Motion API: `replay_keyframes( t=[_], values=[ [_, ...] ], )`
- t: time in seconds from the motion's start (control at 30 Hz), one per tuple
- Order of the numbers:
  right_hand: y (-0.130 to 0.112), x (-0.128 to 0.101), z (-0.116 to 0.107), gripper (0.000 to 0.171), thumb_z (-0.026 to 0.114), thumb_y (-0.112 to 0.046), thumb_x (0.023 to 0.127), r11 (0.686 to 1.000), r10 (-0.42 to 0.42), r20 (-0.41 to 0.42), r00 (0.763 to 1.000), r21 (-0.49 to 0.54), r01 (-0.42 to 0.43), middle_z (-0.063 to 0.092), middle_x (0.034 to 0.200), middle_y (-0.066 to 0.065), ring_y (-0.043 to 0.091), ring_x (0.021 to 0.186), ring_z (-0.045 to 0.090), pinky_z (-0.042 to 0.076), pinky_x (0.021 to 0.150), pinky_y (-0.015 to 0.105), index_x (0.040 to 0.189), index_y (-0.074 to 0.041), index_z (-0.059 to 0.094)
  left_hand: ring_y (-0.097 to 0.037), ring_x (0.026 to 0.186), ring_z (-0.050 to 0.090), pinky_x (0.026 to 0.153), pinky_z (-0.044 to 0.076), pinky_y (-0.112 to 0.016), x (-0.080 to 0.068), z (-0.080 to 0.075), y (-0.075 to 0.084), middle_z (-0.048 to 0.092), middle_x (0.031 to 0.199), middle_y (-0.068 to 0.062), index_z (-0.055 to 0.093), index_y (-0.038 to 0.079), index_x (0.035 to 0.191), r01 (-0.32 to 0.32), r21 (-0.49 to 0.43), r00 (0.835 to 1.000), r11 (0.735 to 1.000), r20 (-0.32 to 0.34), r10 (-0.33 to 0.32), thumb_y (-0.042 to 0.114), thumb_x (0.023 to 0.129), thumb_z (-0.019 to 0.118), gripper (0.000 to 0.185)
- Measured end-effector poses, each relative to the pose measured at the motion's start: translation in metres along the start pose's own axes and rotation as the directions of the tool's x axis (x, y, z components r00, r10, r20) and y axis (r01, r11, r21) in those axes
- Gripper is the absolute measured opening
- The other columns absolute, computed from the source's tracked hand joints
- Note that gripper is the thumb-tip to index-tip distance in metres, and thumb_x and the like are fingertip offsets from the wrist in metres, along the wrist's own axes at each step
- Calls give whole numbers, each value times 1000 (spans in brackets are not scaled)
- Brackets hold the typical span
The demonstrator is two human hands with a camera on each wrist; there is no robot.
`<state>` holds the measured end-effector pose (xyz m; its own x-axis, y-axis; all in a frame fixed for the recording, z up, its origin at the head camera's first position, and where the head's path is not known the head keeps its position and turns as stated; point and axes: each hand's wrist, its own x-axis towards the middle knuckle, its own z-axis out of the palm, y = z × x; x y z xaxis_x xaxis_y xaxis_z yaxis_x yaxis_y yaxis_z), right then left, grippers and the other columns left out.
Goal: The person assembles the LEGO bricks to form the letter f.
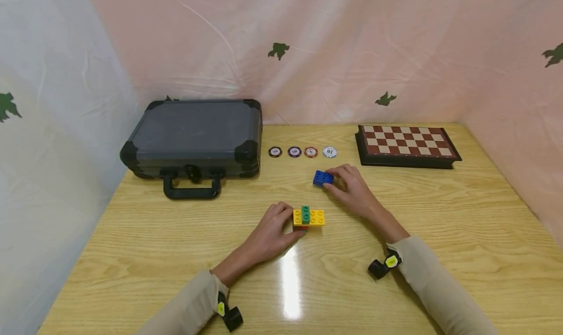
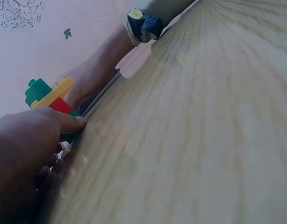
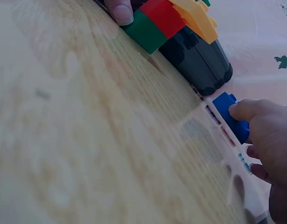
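My left hand (image 1: 271, 231) grips a small stack of toy building bricks near its base. The stack has a green brick (image 3: 144, 31) at the bottom and a red brick (image 3: 163, 17) above it. A longer yellow brick (image 1: 316, 217) lies across the red one and sticks out to the right, with a small green brick (image 1: 305, 214) on top. Farther back and to the right, my right hand (image 1: 357, 194) pinches a blue brick (image 1: 323, 178) between thumb and fingers. The blue brick is apart from the stack, its studs facing up.
A dark grey case (image 1: 193, 129) with a black handle (image 1: 191, 193) stands at the back left. Several poker chips, among them a white one (image 1: 330, 152), lie in a row behind the blue brick. A checkered game board (image 1: 406, 142) sits at the back right of the wooden table (image 1: 475, 227).
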<state>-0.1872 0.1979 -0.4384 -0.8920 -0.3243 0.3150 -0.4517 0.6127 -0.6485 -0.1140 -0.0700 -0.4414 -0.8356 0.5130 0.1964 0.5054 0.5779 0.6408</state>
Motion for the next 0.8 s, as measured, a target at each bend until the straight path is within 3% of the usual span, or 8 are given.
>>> replay_keyframes(
  t=[0.5,0.8],
  values=[
    [-24,-3,-11,37,76,-8,95,989,-150,-28,988,-11,149,60,123,15,30,111,51,46,91,47,129,0,65,-22,103,52,89,46,-40,-1,0,-1,60,117,-7,68,3,115,-1,-3,1000,1000,-13,1,28,92,81,36],
    [-39,-12,-14,38,78,-7,93,982,-190,-31,981,5,190,59,125,12,27,112,50,49,90,51,129,-1,66,-22,102,52,88,46,-39,0,1,-1,61,116,-7,68,4,116,-10,-16,1000,1000,-11,10,26,92,82,36]
  ],
)
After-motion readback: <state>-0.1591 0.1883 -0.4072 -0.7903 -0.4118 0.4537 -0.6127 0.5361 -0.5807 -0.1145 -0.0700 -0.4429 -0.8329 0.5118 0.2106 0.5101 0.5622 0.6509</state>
